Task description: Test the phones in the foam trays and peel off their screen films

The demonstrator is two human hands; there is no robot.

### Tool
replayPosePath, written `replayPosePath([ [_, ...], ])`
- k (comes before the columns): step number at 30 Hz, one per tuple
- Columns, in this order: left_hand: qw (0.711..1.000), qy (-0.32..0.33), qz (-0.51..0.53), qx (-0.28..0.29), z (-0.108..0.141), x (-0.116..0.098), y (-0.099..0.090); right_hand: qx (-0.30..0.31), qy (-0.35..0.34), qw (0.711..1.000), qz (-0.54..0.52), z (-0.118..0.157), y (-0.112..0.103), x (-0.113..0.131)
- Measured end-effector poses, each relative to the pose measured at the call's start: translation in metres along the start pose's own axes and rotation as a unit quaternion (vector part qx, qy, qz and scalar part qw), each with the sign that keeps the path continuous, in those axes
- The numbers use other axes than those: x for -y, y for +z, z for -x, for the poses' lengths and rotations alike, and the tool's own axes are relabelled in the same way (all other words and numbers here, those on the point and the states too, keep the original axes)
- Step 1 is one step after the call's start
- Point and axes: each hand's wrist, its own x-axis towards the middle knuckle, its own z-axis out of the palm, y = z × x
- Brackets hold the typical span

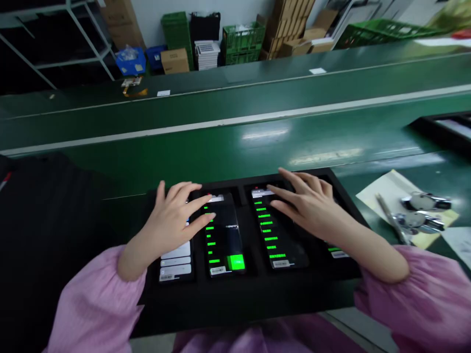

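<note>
"Phones (225, 235) lie face-up inside the black tray (253, 294). What might go wrong?"

"Your left hand (176, 213) and right hand (312, 203) are over the tray's far half, fingers spread, gripping nothing; whether fingertips touch the phones, I cannot tell. A stray thumb could mis-tap, since both hands crowd them. Your right forearm (368, 243), crossing the tray's right end, could brush the rightmost phone (337, 253)."

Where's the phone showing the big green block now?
In the head view, that phone sits second from left in the black tray, right of the white-screened phone, near the left hand.
</note>
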Motion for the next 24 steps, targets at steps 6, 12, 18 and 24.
replayPosePath([
  [6,0.999,0.039,-0.022,-0.002,-0.013,-0.019,0.02,0.02,0.018,0.998,-0.062,0.025,-0.015,-0.042],
  [12,0.996,0.064,0.045,-0.046,0.05,0.001,0.016,0.035,0.066,0.996,-0.056,0.035,-0.01,-0.081],
  [18,0.967,-0.23,-0.002,-0.111,0.098,0.034,0.017,-0.033,0.036,0.996,-0.075,0.055,-0.015,-0.079],
  [24,0.959,-0.252,0.007,-0.132,0.103,0.033,0.029,-0.05,0.0,0.998,-0.049,0.048,-0.012,-0.075],
])
